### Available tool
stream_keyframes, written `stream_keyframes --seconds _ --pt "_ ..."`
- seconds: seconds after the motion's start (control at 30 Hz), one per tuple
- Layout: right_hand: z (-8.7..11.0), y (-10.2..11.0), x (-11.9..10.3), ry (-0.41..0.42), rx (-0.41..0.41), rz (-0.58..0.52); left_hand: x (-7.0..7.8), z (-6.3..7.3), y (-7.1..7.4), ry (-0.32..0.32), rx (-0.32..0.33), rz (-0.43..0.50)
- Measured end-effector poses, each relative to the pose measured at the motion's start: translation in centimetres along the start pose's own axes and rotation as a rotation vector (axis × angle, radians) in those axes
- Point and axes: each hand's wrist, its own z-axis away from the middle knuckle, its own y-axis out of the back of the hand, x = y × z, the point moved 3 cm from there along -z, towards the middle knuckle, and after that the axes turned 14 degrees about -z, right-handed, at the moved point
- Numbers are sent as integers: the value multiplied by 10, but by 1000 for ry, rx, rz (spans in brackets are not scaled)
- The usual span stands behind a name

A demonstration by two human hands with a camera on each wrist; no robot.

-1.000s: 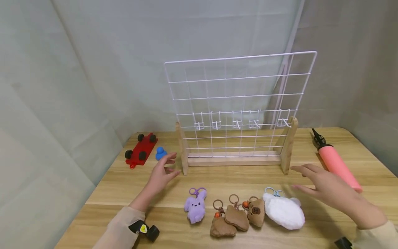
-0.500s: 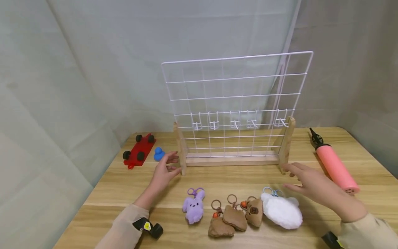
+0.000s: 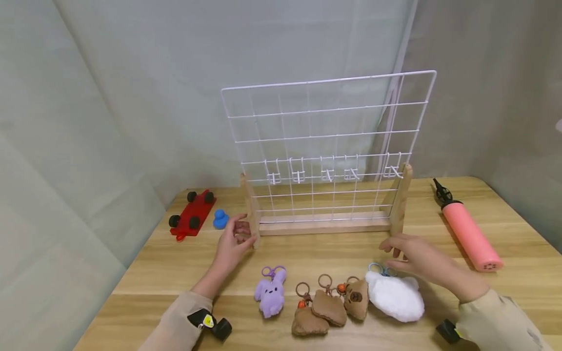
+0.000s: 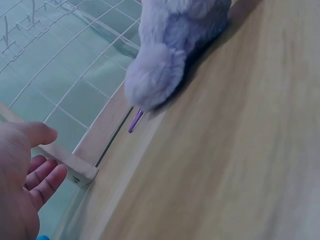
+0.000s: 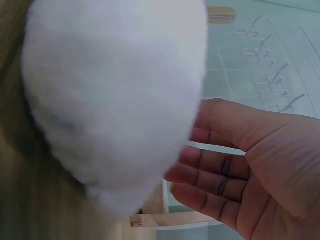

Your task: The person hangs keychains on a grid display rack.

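My left hand (image 3: 234,243) is beside the left wooden leg (image 3: 251,214) of a white wire grid rack (image 3: 325,135), fingers loosely bent; whether it touches the leg I cannot tell. My right hand (image 3: 421,258) hovers at the blue clasp (image 3: 375,266) of a white plush keychain (image 3: 395,298), thumb and fingers apart. The right wrist view shows the white plush (image 5: 115,95) large, hiding some fingertips. Several white hooks (image 3: 327,175) hang across the rack. A purple plush keychain (image 3: 270,295) lies between the hands, with brown plush keychains (image 3: 329,308) right of it.
A red toy car (image 3: 193,213) lies wheels-up at the table's left, near a blue duck-like toy (image 3: 220,219). At the right lies a pink hand pump (image 3: 471,236) with a black nozzle. Pale curtains (image 3: 131,97) surround the wooden table (image 3: 175,273).
My right hand has moved left and down from beside the rack's right leg to the white plush's clasp. The left hand has come closer to the left leg. The view has shifted slightly.
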Motion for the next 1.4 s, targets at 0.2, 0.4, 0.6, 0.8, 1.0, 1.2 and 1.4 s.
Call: stream_keyframes --seconds 0.2,0.4,0.6,0.8,1.0,1.2,1.4 --pt "-5 -7 4 8 -42 -63 -6 -1 -5 -21 28 -22" --pt "-7 -17 9 19 -42 -93 -12 -3 -7 -50 41 -33" --pt "-8 -25 13 49 -46 -70 -16 -3 -8 -79 41 -37" --pt "-6 -27 15 44 -44 -43 -18 -3 -11 -72 22 -41" --pt "-7 -31 16 41 -38 -31 -17 -2 -10 -88 32 -67" --pt "-7 -32 17 19 -46 -39 -16 -2 -10 -83 27 -67" --pt "-7 -33 18 29 -49 -61 -17 -2 -11 -99 36 -73"
